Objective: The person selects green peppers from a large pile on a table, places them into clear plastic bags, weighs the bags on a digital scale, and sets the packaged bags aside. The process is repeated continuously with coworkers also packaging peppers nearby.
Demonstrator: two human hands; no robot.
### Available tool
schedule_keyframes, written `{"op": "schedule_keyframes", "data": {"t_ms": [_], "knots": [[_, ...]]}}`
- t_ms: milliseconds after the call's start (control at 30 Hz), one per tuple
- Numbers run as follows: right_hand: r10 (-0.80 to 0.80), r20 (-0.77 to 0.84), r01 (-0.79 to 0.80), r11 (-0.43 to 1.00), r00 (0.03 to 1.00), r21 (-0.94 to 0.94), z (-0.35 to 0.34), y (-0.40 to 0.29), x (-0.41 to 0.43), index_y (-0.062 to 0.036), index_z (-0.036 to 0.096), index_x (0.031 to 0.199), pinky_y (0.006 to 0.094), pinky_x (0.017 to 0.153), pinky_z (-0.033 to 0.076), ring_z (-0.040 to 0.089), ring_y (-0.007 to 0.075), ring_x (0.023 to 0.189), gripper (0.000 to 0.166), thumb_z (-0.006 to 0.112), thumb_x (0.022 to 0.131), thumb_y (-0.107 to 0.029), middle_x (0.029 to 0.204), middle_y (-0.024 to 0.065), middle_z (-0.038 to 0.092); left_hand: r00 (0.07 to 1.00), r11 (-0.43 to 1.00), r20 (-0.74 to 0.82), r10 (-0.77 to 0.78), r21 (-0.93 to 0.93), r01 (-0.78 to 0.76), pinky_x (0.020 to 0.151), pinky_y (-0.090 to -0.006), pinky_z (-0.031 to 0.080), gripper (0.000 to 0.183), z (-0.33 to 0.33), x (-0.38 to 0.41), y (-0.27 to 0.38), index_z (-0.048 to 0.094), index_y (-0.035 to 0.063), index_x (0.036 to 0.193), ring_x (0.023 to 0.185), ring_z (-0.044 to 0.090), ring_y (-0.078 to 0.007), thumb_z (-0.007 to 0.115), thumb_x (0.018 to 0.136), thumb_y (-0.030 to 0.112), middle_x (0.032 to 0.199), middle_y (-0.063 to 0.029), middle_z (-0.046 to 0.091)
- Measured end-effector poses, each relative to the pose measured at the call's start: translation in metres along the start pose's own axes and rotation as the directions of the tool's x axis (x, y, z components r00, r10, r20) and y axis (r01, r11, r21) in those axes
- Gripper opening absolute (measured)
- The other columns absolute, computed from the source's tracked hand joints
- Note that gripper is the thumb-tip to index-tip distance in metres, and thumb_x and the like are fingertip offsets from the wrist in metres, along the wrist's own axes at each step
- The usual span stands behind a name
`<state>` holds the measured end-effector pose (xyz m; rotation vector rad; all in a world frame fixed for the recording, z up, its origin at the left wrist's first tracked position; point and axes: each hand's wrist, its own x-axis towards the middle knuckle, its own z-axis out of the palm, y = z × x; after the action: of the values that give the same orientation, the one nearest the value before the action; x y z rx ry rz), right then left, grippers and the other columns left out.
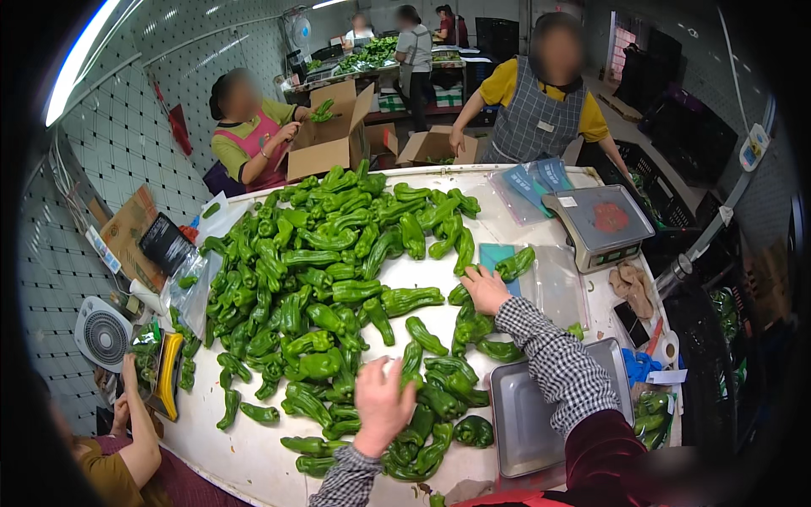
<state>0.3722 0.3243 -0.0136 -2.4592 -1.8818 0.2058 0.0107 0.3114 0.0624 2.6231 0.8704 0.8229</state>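
A large heap of green peppers (329, 253) covers the left and middle of the white table (405, 272). My left hand (383, 402) is over the peppers near the front, fingers spread, its fingertips by a pepper (412, 361); whether they touch it cannot be told. My right hand (486, 290) reaches farther out, palm down, over a small group of peppers, with its fingertips at one of them. Another pepper (515, 264) lies just beyond it on a teal and clear plastic bag (538, 279). A metal tray (529, 418) without peppers lies under my right forearm.
A weighing scale (599, 222) stands at the back right, beside plastic bags (529, 187). Right of the tray are a phone (630, 323), a tape roll (668, 350) and bagged peppers (651, 418). Co-workers stand across and at the left, near cardboard boxes (320, 155) and a yellow-edged scale (167, 377).
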Motion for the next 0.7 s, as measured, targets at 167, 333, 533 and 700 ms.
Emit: {"op": "schedule_keyframes", "data": {"t_ms": [167, 333, 533, 700], "knots": [[-0.036, -0.102, 0.020, 0.988, 0.994, -0.152, 0.020, 0.010, 0.023, -0.0129, 0.063, 0.135, 0.0629, 0.121, 0.027, 0.032, 0.0397, 0.152, 0.040, 0.062, 0.095, -0.015, 0.156, 0.0123, 0.047, 0.974, 0.999, 0.225, -0.033, 0.003, 0.033, 0.117, -0.0519, 0.036, 0.071, 0.064, 0.031, 0.006, 0.053, 0.0042, 0.145, 0.137, 0.045, -0.0473, 0.078, 0.088, 0.039, 0.147, -0.0344, 0.047], [-0.074, -0.213, 0.060, 0.996, 0.974, -0.071, 0.009, 0.018, 0.025, -0.0045, 0.067, 0.110, 0.0571, 0.115, 0.037, 0.056, 0.0378, 0.129, 0.027, 0.068, 0.085, -0.013, 0.119, 0.0199, 0.068, 0.797, 0.939, 0.537, -0.277, -0.025, 0.343, 0.109, -0.0538, 0.047, 0.086, 0.090, 0.044, -0.020, 0.041, 0.0051, 0.155, 0.131, 0.053, -0.0524, 0.077, 0.088, 0.048, 0.147, -0.0385, 0.046], [0.227, 0.033, -0.203, 0.783, 0.973, 0.588, -0.044, 0.055, -0.010, 0.0047, 0.071, 0.102, 0.0401, 0.073, 0.056, 0.070, 0.0298, 0.076, 0.037, 0.068, 0.083, -0.026, 0.085, 0.0191, 0.072, 0.731, 0.905, 0.621, -0.284, -0.079, 0.418, 0.104, -0.0511, 0.051, 0.101, 0.118, 0.050, -0.048, 0.024, 0.0009, 0.162, 0.121, 0.061, -0.0507, 0.075, 0.090, 0.050, 0.133, -0.0388, 0.057], [0.180, 0.567, -0.593, 0.298, 0.804, 0.748, -0.024, 0.081, -0.033, -0.0002, 0.070, 0.095, 0.0328, 0.045, 0.047, 0.063, 0.0159, 0.056, 0.023, 0.072, 0.089, -0.023, 0.076, 0.0071, 0.068, 0.742, 0.876, 0.594, -0.310, -0.125, 0.466, 0.106, -0.0450, 0.051, 0.104, 0.141, 0.059, -0.075, 0.027, -0.0066, 0.158, 0.126, 0.060, -0.0447, 0.076, 0.088, 0.052, 0.138, -0.0372, 0.056]]}}
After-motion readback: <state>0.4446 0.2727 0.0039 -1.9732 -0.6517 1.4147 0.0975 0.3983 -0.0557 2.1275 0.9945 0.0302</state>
